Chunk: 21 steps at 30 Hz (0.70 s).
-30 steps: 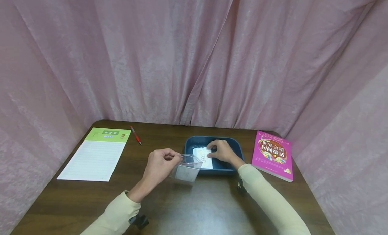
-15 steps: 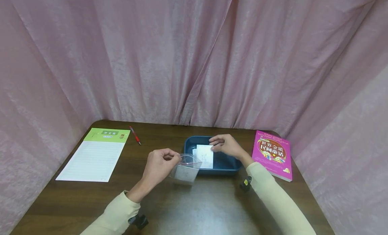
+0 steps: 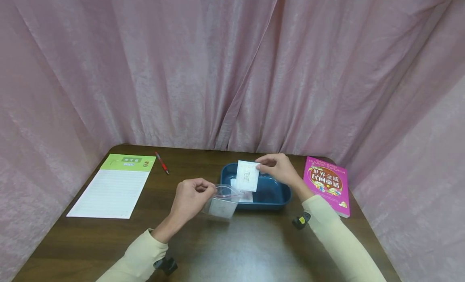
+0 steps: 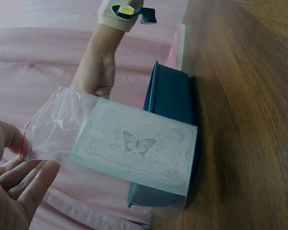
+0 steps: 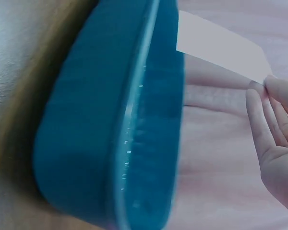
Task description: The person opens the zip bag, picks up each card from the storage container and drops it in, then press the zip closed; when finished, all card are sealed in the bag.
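Observation:
My left hand (image 3: 193, 197) pinches the top edge of a clear zip bag (image 4: 62, 120) at the tray's near left corner. Inside the bag sits a white card with a butterfly print (image 4: 137, 143). With thumb and fingers my right hand (image 3: 279, 169) holds another white card (image 3: 248, 176) by its right edge, raised above the blue tray (image 3: 276, 204). A small dark figure shows on that card's face in the head view; its plain back is what the right wrist view gives. More white cards (image 3: 247, 197) lie in the tray, partly behind the bag.
A lined writing pad with a green header (image 3: 112, 189) lies at the left of the brown table (image 3: 232, 249). Near it is a red pen (image 3: 162, 163). Right of the tray lies a pink book (image 3: 325, 185). Pink curtains (image 3: 181, 72) hang behind the table.
The right hand has lifted a white card up out of the tray, moving up and slightly right. The left hand and the bag have stayed almost still.

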Tool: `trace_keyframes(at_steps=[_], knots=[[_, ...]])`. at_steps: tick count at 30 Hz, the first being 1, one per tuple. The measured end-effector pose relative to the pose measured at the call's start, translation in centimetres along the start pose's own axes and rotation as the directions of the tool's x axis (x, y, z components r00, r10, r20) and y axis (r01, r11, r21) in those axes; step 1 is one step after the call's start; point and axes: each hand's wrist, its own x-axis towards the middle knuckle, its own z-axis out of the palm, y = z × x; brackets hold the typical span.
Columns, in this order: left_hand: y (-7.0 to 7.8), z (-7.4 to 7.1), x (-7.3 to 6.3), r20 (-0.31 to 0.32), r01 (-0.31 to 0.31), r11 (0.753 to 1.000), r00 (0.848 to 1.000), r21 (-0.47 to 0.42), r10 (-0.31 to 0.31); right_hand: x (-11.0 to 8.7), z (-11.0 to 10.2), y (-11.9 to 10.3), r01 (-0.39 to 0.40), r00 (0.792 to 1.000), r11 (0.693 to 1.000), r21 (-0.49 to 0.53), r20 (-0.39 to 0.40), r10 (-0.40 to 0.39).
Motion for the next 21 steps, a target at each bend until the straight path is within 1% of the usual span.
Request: trace_keyframes(at_steps=[5, 10, 17, 21], knots=[[-0.2, 0.0, 0.1, -0.001, 0.004, 1.0, 1.0, 0.007, -0.004, -0.5, -0.6, -2.1, 0.041, 0.998, 0.999, -0.003, -0.046, -0.042], [-0.4, 0.0, 0.2, 0.001, 0.008, 1.0, 1.0, 0.008, -0.008, -0.8, -0.9, -3.8, 0.084, 0.994, 0.996, -0.028, -0.074, -0.085], [-0.3, 0.0, 0.2, 0.016, 0.012, 1.0, 1.0, 0.003, -0.012, -1.5, -1.5, -5.8, 0.154, 0.981, 0.985, -0.071, -0.108, -0.161], [-0.3, 0.0, 0.2, 0.012, 0.001, 1.0, 1.0, 0.002, -0.001, -2.1, -1.7, -7.0, 0.172, 0.975, 0.983, -0.07, -0.131, -0.18]])
